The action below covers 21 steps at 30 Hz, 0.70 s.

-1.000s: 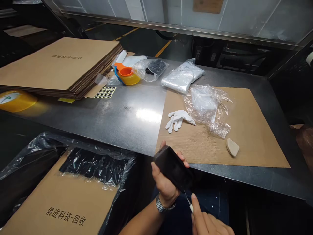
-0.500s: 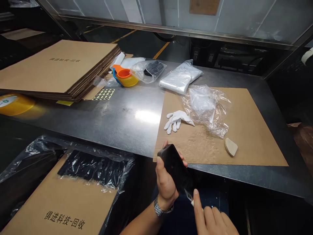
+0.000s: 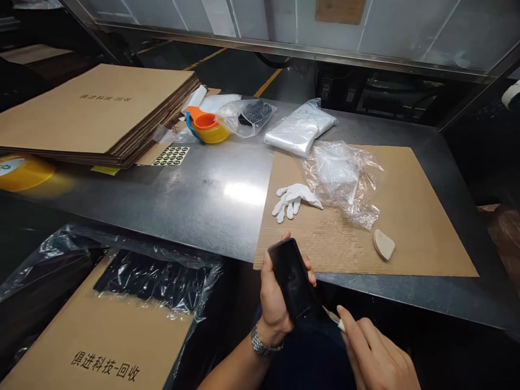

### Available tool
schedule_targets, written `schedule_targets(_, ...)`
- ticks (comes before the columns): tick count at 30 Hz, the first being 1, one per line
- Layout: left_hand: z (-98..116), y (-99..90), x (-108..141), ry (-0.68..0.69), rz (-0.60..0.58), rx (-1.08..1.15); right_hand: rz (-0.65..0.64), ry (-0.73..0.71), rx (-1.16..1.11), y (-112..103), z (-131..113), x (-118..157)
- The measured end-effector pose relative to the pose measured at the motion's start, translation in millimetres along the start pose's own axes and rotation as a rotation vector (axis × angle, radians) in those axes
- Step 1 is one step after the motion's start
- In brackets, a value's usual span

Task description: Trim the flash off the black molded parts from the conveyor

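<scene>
A black, box-like plastic piece [image 3: 292,279] is gripped in my left hand [image 3: 273,300], fingers wrapped round its sides and a metal watch on the wrist. Its smooth, shiny face is turned up toward me. My right hand [image 3: 376,352] is closed on a small knife [image 3: 336,318] with a pale handle, index finger stretched along it. The thin blade points at the piece's lower right edge; whether it touches, I cannot tell. Beyond the hands, a white glove [image 3: 296,199] lies on a cardboard sheet [image 3: 414,216], with a beige wedge-shaped pad [image 3: 383,245] to its right.
Crumpled clear plastic [image 3: 341,173] and a packet of plastic bags [image 3: 299,127] lie farther back. An orange tape dispenser [image 3: 207,124] stands beside stacked cardboard [image 3: 101,108] on the metal table [image 3: 211,200]. At lower left, a plastic-lined box [image 3: 122,330] holds cardboard and wrapped black pieces.
My left hand has turned the black piece so its shiny face shows more. My right hand with the knife has shifted right and slightly up, toward the piece's right edge.
</scene>
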<state>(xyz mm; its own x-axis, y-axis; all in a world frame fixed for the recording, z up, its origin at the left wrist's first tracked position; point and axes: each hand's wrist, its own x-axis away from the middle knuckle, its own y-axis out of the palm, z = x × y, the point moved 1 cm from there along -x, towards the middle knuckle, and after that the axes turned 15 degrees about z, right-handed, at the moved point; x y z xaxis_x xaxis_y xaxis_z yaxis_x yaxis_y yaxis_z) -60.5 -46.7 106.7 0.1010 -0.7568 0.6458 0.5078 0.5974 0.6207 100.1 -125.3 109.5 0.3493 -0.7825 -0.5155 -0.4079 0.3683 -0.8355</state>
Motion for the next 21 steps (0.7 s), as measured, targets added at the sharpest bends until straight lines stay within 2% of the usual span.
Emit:
schedule_targets(5,-2.0,-1.5,0.2,0.005,-0.027,-0.003,0.01,-0.07,0.101,-1.7,-3.9,-1.6)
schedule_targets(21,-5.7,-4.4,2.4,0.055,-0.068,-0.025,-0.027,-0.087,0.109,-2.4,-3.5,-7.1)
